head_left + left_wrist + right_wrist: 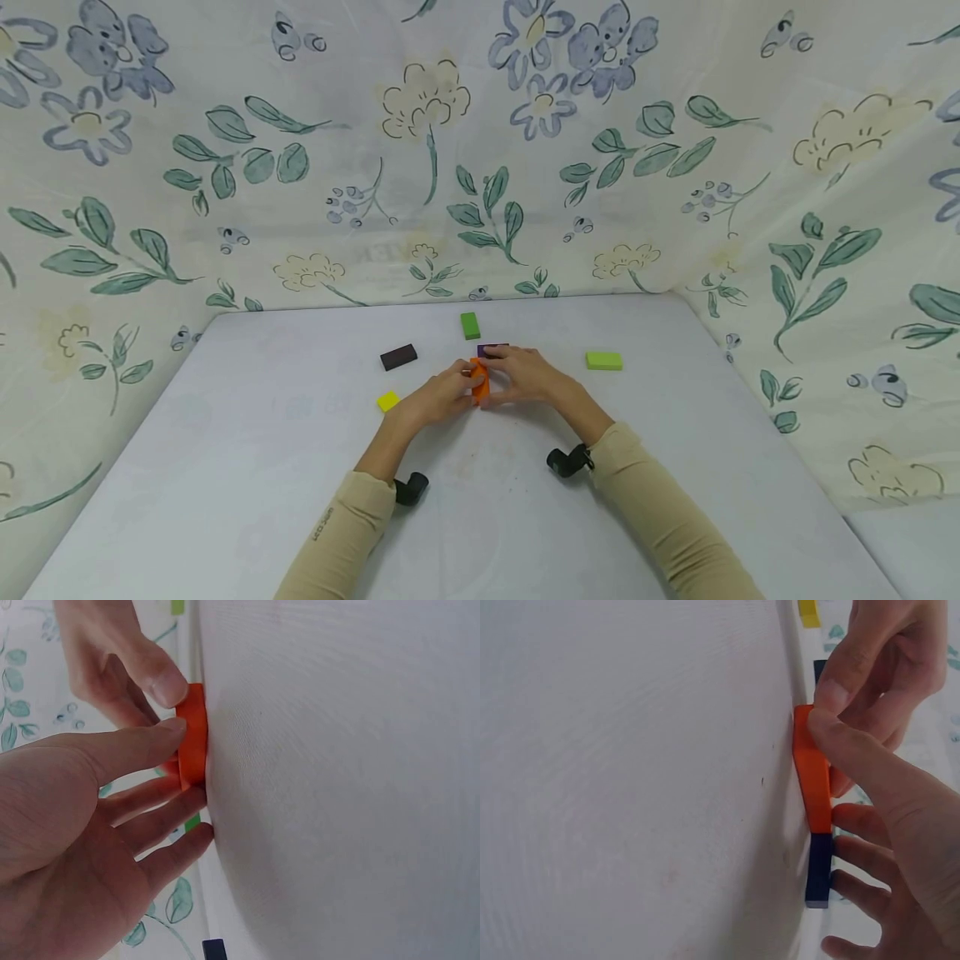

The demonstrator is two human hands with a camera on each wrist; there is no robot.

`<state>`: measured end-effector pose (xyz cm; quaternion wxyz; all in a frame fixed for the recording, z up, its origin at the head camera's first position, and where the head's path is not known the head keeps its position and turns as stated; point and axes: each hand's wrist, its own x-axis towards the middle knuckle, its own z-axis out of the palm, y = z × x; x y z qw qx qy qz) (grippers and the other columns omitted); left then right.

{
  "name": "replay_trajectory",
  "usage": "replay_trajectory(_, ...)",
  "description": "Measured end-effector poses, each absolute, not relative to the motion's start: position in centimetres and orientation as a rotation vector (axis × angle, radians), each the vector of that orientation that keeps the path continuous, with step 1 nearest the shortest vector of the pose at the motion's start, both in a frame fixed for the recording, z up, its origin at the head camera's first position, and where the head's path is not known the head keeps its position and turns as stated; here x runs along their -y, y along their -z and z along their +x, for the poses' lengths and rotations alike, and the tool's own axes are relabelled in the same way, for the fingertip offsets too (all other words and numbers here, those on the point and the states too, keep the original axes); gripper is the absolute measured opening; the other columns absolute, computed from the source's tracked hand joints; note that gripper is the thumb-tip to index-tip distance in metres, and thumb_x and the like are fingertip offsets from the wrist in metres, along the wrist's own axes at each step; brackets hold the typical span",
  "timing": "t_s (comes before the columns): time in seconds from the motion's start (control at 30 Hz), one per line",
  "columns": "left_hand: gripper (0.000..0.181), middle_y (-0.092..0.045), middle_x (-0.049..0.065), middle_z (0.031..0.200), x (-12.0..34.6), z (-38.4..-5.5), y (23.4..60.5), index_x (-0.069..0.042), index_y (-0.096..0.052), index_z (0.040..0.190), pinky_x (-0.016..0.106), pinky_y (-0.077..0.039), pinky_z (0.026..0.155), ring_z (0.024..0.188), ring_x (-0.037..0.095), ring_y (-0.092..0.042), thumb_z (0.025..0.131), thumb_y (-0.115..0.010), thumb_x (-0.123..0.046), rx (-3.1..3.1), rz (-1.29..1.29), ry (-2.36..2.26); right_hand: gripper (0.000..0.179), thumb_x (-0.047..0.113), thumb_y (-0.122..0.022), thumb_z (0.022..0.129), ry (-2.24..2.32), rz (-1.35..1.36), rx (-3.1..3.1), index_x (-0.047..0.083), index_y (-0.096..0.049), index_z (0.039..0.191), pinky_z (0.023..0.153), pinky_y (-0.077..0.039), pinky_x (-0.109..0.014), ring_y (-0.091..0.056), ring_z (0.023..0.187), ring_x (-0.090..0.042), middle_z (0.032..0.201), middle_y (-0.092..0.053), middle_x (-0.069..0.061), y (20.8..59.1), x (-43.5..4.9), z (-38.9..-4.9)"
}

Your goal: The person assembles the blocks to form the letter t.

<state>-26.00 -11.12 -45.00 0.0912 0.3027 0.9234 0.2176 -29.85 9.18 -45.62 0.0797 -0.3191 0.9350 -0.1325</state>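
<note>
An orange block (pixel 481 383) lies on the table with its long side pointing away from me. My left hand (pixel 442 393) pinches it from the left, with its thumb (pixel 169 735) on the side and fingers behind. From the right, my right hand (pixel 527 375) holds the same block: the thumb (pixel 832 729) presses the near end, while the index finger reaches the far end. Just beyond stands a dark blue-purple block (pixel 820 870), set crosswise against the orange one's far end. The right fingertips lie along it, partly covering it in the head view.
A green block (pixel 470 326) lies farther back. To the left are a dark block (pixel 398 357) and a yellow block (pixel 388 402), the latter close to my left wrist. A lime block (pixel 603 361) sits at the right. Floral cloth (pixel 420 167) hangs behind the white table (pixel 480 517).
</note>
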Motion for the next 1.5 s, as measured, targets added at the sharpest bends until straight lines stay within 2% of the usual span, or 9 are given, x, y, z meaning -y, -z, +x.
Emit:
replay_trajectory(0.73,0.035,-0.052,0.022,0.134,11.1,-26.5,44.8,0.001,-0.064,0.126,0.044,-0.049,0.103,0.120,0.034,-0.058,0.093,-0.066,-0.010,-2.757,0.945,-0.584,0.079,0.057,-0.071,0.082,0.347,-0.932,-2.771,0.018,-0.047,0.147,0.111,-0.037,-0.060,-0.038,0.144,-0.031,0.158,-0.037,-0.005,45.3,-9.0,-30.1)
replay_trajectory(1.07,0.041,-0.053,0.022,0.140,11.8,-26.7,44.9,-0.001,-0.061,0.131,0.047,-0.045,0.107,0.129,0.036,-0.053,0.092,-0.067,-0.012,-2.756,1.006,-0.606,0.080,0.058,-0.072,0.081,0.401,-0.904,-2.761,0.020,-0.047,0.147,0.112,-0.032,-0.063,-0.035,0.145,-0.031,0.159,-0.036,-0.004,45.4,-9.1,-29.7)
replay_trajectory(1.3,0.041,-0.050,0.021,0.144,12.8,-26.7,44.7,-0.008,-0.060,0.134,0.053,-0.041,0.110,0.132,0.040,-0.049,0.094,-0.065,-0.010,-2.797,0.896,-0.633,0.079,0.056,-0.072,0.082,0.403,-0.878,-2.745,0.021,-0.046,0.147,0.113,-0.030,-0.063,-0.033,0.146,-0.031,0.159,-0.035,-0.004,45.3,-8.9,-29.7)
replay_trajectory(1.5,0.042,-0.052,0.021,0.142,14.3,-26.7,44.1,-0.006,-0.059,0.135,0.053,-0.041,0.109,0.131,0.039,-0.050,0.093,-0.066,-0.012,-2.846,0.843,-0.662,0.080,0.059,-0.071,0.081,0.349,-0.865,-2.759,0.023,-0.045,0.148,0.113,-0.031,-0.062,-0.034,0.146,-0.029,0.159,-0.035,-0.001,45.3,-8.9,-29.9)
